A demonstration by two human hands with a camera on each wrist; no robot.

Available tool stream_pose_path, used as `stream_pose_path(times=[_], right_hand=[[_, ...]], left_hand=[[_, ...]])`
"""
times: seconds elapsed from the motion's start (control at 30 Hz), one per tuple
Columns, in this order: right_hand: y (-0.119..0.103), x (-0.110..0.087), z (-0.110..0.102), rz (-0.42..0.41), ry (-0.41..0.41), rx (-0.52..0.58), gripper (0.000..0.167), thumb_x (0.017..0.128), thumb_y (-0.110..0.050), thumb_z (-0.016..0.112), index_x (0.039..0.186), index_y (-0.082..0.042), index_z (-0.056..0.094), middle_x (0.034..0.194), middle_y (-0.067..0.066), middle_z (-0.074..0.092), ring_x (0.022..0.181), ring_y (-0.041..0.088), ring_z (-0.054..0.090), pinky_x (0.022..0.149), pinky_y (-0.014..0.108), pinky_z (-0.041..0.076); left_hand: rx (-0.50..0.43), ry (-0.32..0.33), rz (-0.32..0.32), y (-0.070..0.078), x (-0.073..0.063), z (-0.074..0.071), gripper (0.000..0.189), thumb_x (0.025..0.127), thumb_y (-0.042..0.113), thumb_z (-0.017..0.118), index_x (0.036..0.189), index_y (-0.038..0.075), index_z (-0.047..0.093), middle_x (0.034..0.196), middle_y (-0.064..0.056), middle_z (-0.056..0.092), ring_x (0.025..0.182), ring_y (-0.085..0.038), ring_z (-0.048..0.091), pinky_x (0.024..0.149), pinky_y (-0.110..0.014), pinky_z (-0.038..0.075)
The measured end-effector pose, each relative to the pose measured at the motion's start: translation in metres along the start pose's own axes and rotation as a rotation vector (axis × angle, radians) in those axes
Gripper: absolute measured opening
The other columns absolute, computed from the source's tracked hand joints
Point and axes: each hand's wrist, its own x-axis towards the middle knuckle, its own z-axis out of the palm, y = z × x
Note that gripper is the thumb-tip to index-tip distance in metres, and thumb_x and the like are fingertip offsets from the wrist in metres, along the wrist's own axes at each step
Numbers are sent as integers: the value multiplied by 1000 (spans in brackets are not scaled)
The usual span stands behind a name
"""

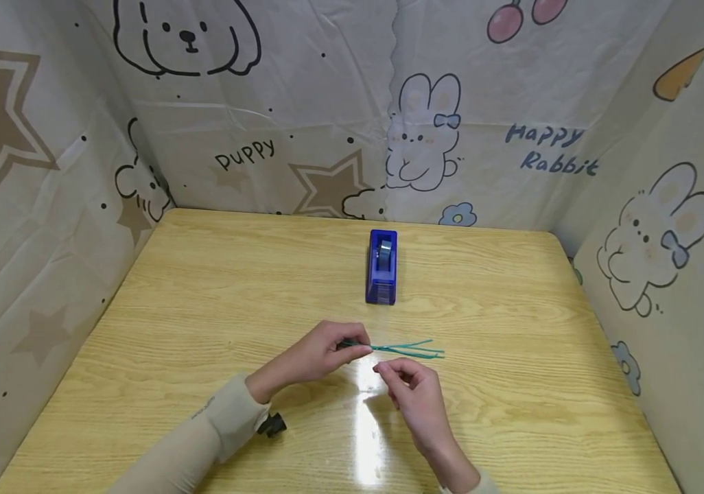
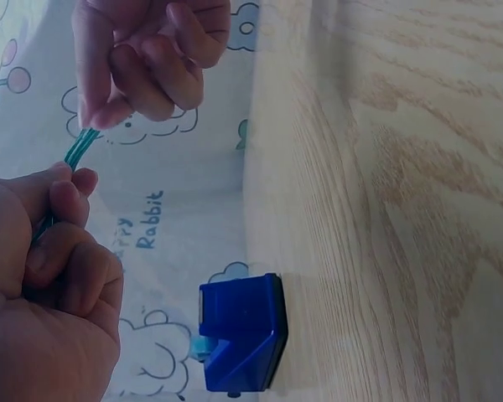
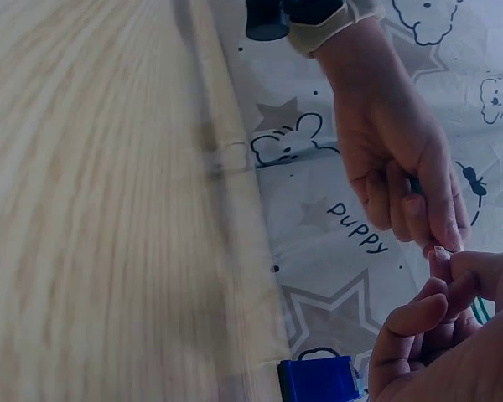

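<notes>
Teal strands [image 1: 389, 348] lie clamped in the grip of the left hand [image 1: 321, 353], held between thumb and fingers, their free ends reaching right above the counter [image 1: 512, 322]. Thin and nearly straight, they bunch tightly at the grip and fan out toward the tips. On the near side, the right hand [image 1: 417, 398] has thumb and finger together; whether they pinch anything cannot be told

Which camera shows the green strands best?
The head view: the green strands extend past the left hand, their loose ends spread above the table. The left wrist view shows mainly a short stretch; the right wrist view, only small green bits, the rest hidden.
</notes>
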Motion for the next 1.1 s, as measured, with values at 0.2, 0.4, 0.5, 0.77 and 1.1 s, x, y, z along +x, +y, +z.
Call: stream_pose_path(times=[0.2,0.4,0.5,0.77,1.1], right_hand=[[4,5,-2,-23,32,-80,16,95,-11,75,97,5,77,74,-6,63,60,2,47,50,15,34],[8,11,-2,-24,50,-113,14,93,-10,77,98,3,79,74,-6,65,64,3,49,51,15,34],[10,14,-2,-31,59,-113,13,94,-9,77,99,2,79,74,-7,66,64,2,50,53,15,36],[15,24,-4,-1,38,-18,16,96,-6,74,102,8,74,69,-8,59,56,3,44,50,16,35],[21,31,-8,-53,-39,72,24,96,-2,71,115,12,68,77,-7,66,59,2,48,50,18,38]], left_hand=[[-14,-6,-9,0,1,1,16,106,24,61,94,18,68,72,4,57,64,-3,48,61,-20,41],[-39,-20,-19,-1,0,1,16,107,25,60,94,18,68,72,8,54,62,-3,46,60,-20,40],[-40,-23,-12,-2,1,2,16,107,24,61,94,18,68,71,9,53,62,-3,46,60,-20,40],[-34,-21,2,-4,0,3,15,106,22,62,93,17,68,72,10,54,64,-2,48,61,-19,41],[-38,-28,-9,-2,1,3,16,106,24,61,94,17,68,74,9,53,66,-3,47,63,-20,41]])
